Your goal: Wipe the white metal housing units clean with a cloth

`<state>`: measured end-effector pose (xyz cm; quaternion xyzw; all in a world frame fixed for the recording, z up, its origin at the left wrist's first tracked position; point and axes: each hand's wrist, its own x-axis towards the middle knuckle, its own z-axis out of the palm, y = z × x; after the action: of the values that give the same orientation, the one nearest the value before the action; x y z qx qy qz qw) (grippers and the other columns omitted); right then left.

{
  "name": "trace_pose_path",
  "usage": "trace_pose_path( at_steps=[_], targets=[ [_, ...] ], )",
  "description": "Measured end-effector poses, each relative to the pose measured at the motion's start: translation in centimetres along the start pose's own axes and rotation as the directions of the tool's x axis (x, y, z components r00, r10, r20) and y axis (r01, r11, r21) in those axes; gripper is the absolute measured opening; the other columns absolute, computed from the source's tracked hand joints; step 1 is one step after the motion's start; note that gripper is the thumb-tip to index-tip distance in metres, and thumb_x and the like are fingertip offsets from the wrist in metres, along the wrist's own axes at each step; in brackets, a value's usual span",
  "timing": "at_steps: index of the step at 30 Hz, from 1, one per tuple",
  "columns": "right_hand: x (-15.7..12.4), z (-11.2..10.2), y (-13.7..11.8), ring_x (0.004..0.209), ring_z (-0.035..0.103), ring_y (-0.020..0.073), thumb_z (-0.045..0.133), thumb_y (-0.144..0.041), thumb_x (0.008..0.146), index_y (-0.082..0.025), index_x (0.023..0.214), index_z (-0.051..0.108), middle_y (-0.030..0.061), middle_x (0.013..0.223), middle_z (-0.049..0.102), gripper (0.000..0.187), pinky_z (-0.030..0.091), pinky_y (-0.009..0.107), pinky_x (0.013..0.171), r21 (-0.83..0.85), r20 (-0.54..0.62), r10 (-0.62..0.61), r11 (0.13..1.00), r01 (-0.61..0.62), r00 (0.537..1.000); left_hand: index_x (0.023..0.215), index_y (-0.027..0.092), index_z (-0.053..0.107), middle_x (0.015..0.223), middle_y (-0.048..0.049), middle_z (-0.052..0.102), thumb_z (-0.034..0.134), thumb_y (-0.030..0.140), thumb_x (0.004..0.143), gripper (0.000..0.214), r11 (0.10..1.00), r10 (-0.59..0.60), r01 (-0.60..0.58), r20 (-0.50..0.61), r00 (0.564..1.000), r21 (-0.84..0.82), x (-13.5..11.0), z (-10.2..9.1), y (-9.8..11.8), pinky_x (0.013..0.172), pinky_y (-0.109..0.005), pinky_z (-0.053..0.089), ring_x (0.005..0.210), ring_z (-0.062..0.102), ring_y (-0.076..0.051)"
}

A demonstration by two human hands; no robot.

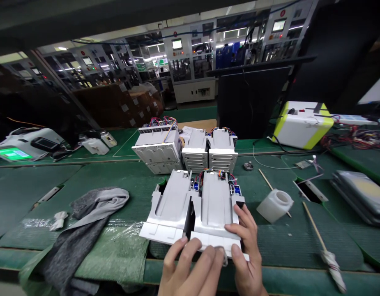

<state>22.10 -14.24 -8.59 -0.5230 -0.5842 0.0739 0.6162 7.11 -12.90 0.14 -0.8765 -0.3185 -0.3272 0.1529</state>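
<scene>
Two white plastic housings with wiring at their backs lie side by side at the front of the bench. My right hand [248, 246] grips the right housing [217, 201] at its front right corner, thumb on the front edge and fingers over the top. Bent fingers of my left hand [194, 263] are at that housing's front edge. A small, greyish, see-through thing [224, 257] shows at its fingertips, too hidden to name. Beside it, the left housing [174, 197] sits across a narrow dark gap, close to my left fingertips.
More white housings [159, 150] stand in a row behind. On the left lie a grey cloth [100, 205] and green plastic wrap [116, 250]. A white bottle [275, 204], a wrapped stick [331, 267] and stacked trays [362, 193] are on the right. A white-and-yellow machine [300, 125] stands behind.
</scene>
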Motion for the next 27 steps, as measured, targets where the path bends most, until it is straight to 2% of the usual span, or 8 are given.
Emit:
trace_pose_path(
  at_steps=[6,12,17,23,27],
  targets=[
    [-0.1,-0.1,0.1,0.142,0.023,0.0353,0.041,-0.031,0.095,-0.026,0.113,0.055,0.0048,0.150,0.038,0.023,0.023,0.060,0.107,0.009,0.000,0.017,1.000,-0.017,1.000,0.096,0.021,0.071,0.087,0.0006,0.073,0.050,0.021,0.097,0.022,0.994,-0.050,0.046,-0.039,0.998,-0.102,0.1,0.4,0.3,0.108,-0.033,0.030,0.096,0.059,-0.016],
    [-1.0,-0.3,0.7,0.145,0.018,0.0355,0.023,-0.042,0.099,-0.027,0.118,0.056,0.0034,0.152,0.036,0.040,0.020,0.063,0.108,0.072,0.027,0.048,0.996,-0.049,0.999,0.100,0.026,0.073,0.083,0.0036,0.073,0.060,0.018,0.091,0.018,0.997,-0.067,0.066,-0.012,0.998,-0.043,-0.9,-0.1,1.1,0.106,-0.032,0.032,0.090,0.062,-0.014],
    [-1.0,-0.4,0.8,0.146,0.016,0.0319,0.016,-0.041,0.101,-0.029,0.118,0.055,-0.0007,0.154,0.034,0.045,0.019,0.060,0.109,0.091,0.036,0.069,0.993,-0.072,0.997,0.100,0.026,0.073,0.083,0.0025,0.072,0.061,0.019,0.091,0.016,0.999,-0.021,0.020,-0.043,0.999,-0.025,-0.1,0.6,2.5,0.107,-0.034,0.032,0.092,0.061,-0.015],
    [-0.9,-0.4,1.1,0.146,0.017,0.0296,0.015,-0.041,0.102,-0.032,0.118,0.056,-0.0045,0.153,0.034,0.045,0.022,0.056,0.109,0.100,0.041,0.073,0.992,-0.077,0.997,0.098,0.022,0.073,0.082,0.0016,0.070,0.055,0.016,0.092,0.020,1.000,-0.022,0.023,-0.077,0.997,0.003,0.2,0.7,3.1,0.109,-0.034,0.030,0.089,0.060,-0.014],
    [-1.2,-0.3,1.4,0.146,0.015,0.0286,0.016,-0.039,0.103,-0.034,0.119,0.055,-0.0058,0.154,0.032,0.043,0.020,0.054,0.110,0.096,0.042,0.071,0.993,-0.075,0.997,0.096,0.021,0.073,0.082,0.0017,0.069,0.055,0.015,0.092,0.020,0.998,0.024,-0.019,-0.085,0.996,0.059,0.4,0.5,3.0,0.111,-0.034,0.028,0.088,0.060,-0.014]
  ],
)
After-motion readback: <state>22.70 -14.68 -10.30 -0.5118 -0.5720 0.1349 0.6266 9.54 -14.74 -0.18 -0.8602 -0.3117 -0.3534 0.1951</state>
